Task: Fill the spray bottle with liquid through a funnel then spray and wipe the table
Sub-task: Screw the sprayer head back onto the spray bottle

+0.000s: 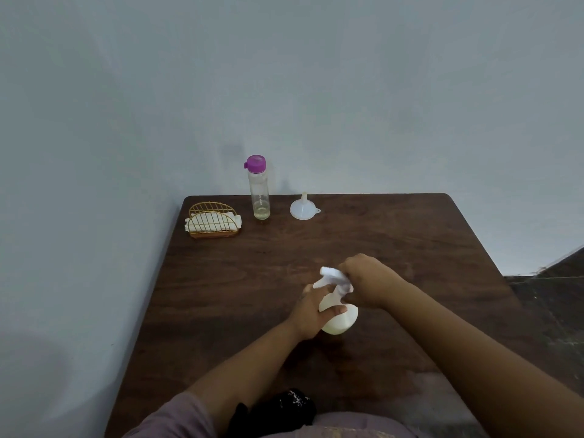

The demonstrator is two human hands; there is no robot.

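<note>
Nearest, the left hand [311,311] wraps the white spray bottle [339,317], likely steadying it while the right hand [366,281] grips its trigger head [331,278] to unscrew it. Beyond the bottle, at the bench [221,311] back edge, stand the funnel [302,210], purple-capped liquid bottle [259,192] and napkin holder [213,220]

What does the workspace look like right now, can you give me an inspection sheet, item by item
Surface: dark wooden table, set against the wall.
Job's things: white spray bottle upright mid-table; clear bottle with purple cap at the far edge, a little liquid at its bottom; white funnel lying mouth-down beside it; napkins in a gold wire holder at the far left corner.
Clutter: black object at the near edge, unclear what.
Hands: left hand grips the bottle body; right hand grips the sprayer head.
Cables: nothing seen.
Surroundings: plain grey wall; dark floor at right.
</note>
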